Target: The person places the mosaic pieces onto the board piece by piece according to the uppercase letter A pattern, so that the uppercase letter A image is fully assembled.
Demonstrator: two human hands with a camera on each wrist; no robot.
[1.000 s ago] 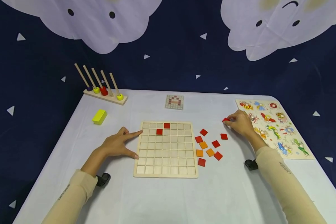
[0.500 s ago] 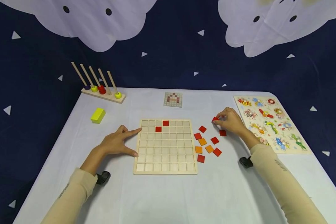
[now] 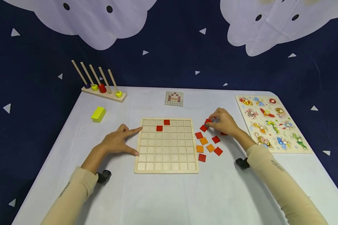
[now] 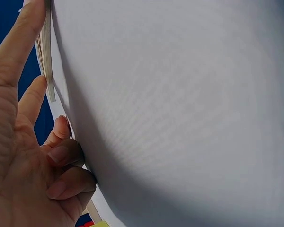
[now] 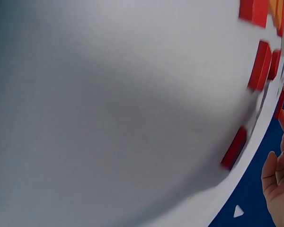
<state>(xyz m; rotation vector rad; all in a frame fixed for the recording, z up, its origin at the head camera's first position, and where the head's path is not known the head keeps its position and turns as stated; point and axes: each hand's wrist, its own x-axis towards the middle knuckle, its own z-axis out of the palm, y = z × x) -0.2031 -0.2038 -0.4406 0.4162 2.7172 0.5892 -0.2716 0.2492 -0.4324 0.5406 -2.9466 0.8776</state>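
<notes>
My left hand (image 3: 115, 142) braces the left edge of a wooden grid board (image 3: 166, 142), its thumb and index finger straight and spread. In the left wrist view the other fingers (image 4: 68, 182) curl loosely beside the board's edge (image 4: 47, 52). Two red tiles sit in the grid, one in the top row (image 3: 166, 122) and one in the second (image 3: 159, 128). Right of the board, my right hand (image 3: 224, 122) pinches a red square tile (image 3: 208, 121) between thumb and fingertips, just above a loose red tile (image 3: 203, 128). The right wrist view shows that held tile (image 5: 280, 103) edge-on.
Loose red tiles (image 3: 216, 139) and orange tiles (image 3: 210, 148) lie right of the board. Behind it is a small pattern card (image 3: 174, 98). A peg stand (image 3: 104, 94) and yellow block (image 3: 99, 114) stand at left; an insect puzzle (image 3: 273, 123) lies at right.
My right hand has moved left with the red tile, from near the insect puzzle to above the loose tiles. The left hand has stayed at the board's edge.
</notes>
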